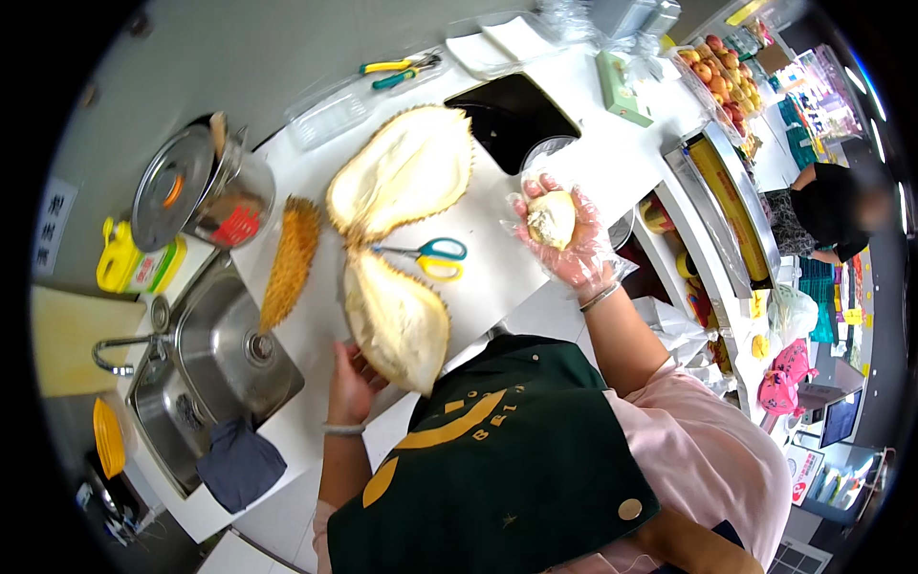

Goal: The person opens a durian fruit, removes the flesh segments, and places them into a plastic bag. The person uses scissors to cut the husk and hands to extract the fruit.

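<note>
My right hand (566, 237), in a clear plastic glove, is palm up over the counter's edge, its fingers curled around a pale yellow piece of durian flesh (552, 219). My left hand (353, 380), apparently ungloved, is at the lower edge of an opened durian husk (398, 316); its fingers are partly hidden there, so its grip is unclear. Another opened husk section (405, 168) lies above, meeting the lower one at a narrow point. Scissors (437, 258) with blue and yellow handles lie beside that point. A spiky brown husk piece (290, 262) lies to the left.
A double steel sink (237, 344) is at left, near a lidded pot (237, 194) and yellow jug (136, 262). Pliers (394, 72), a clear tray (330, 118), a black-topped device (513, 115) and a clear bowl (549, 147) are farther back. A person (825, 208) stands at far right.
</note>
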The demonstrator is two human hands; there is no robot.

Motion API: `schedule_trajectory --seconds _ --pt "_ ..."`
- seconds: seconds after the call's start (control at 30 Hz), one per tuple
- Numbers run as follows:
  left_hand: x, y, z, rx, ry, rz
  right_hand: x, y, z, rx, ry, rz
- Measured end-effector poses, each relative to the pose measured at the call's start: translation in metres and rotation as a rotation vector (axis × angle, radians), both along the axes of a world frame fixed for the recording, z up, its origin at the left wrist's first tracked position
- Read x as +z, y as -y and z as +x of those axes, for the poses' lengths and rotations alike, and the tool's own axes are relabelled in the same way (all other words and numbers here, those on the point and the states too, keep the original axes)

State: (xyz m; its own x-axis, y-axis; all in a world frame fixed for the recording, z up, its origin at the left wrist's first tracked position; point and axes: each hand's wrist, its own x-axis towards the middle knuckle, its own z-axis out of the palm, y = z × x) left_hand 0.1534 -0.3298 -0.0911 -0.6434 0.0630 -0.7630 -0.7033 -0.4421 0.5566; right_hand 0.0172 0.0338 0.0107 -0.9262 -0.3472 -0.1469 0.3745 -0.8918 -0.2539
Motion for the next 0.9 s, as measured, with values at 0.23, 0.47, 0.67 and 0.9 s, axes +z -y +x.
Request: schedule_trajectory --seconds 0.23,0.47,0.67,0.9 --pt "0.041 0.042 -0.033 0.069 -0.060 -0.715 0.008 -0.134 -0.058 -0.203 0.114 0.230" --pt "0.185 -0.112 -0.289 -0.203 -0.872 -0.903 -0.020 -0.185 -0.094 -0.049 0.147 0.113" --pt "0.098 -0.301 -0.510 -0.618 -1.136 -1.416 -0.005 -0.192 -0.099 -0.019 0.175 0.114" --pt "0.035 -0.453 -0.621 -0.979 -0.753 -1.986 -0.003 -0.233 -0.083 -0.124 0.257 0.250"
